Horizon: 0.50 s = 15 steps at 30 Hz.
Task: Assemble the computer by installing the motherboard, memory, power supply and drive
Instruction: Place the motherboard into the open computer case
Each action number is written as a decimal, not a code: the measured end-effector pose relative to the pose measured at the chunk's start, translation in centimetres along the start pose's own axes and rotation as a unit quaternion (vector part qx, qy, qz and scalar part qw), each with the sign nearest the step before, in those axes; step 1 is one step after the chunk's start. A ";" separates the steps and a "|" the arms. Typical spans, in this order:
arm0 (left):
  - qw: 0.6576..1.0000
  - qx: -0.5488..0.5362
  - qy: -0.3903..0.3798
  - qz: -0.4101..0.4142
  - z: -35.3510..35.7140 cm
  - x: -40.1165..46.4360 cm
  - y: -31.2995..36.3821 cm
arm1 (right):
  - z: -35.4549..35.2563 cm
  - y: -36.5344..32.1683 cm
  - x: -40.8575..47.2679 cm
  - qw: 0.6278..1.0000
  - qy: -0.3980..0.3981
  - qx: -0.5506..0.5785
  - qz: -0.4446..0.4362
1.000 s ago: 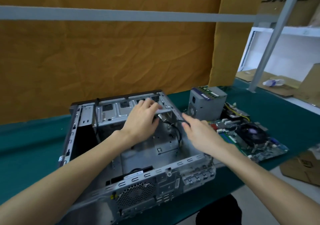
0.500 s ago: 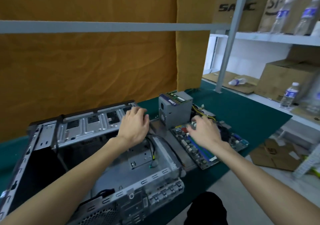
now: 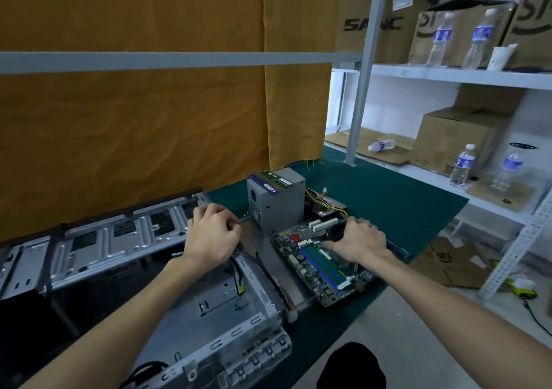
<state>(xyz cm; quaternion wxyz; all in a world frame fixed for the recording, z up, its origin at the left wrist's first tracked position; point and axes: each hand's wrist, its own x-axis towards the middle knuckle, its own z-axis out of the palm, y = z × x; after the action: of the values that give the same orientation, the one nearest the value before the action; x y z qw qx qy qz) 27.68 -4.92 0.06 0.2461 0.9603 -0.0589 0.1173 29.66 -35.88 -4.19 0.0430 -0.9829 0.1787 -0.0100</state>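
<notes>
The motherboard (image 3: 321, 264) lies flat on the green mat (image 3: 388, 206), just right of the open PC case (image 3: 125, 239) and in front of the upright power supply (image 3: 276, 200), w/ a memory stick (image 3: 276, 178) lying on top of that PSU. Right hand (image 3: 357, 240) is spread flat over the board's far half, fingers draped past the fan area; can't tell if it's gripping an edge yet. Left hand (image 3: 212, 236) is curled on the case's top rail, prob. steadying it. The board looks stiff, light and fragile, so best taken by its bare edges, not the sockets or blue/green RAM slots (image 3: 324, 264). Hidden: CPU cooler under the palm, the board's far edge, the case interior at left in shadow, and the drive, not made out.
</notes>
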 end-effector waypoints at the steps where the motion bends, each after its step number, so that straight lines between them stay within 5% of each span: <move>1: 1.000 0.000 0.000 0.000 0.0 0.0 0.0 | -0.3 -0.1 -0.2 1.000 0.003 -0.007 -0.002; 15: 1.000 0.009 -0.002 0.007 -0.3 -0.3 0.2 | -5.2 -0.1 -3.8 1.000 -0.002 0.009 -0.022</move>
<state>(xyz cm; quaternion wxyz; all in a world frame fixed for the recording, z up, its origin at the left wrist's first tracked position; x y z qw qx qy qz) 27.33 -4.96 0.31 0.2368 0.9622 -0.0652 0.1174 25.97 -34.83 0.97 0.0521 -0.9862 0.1565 -0.0110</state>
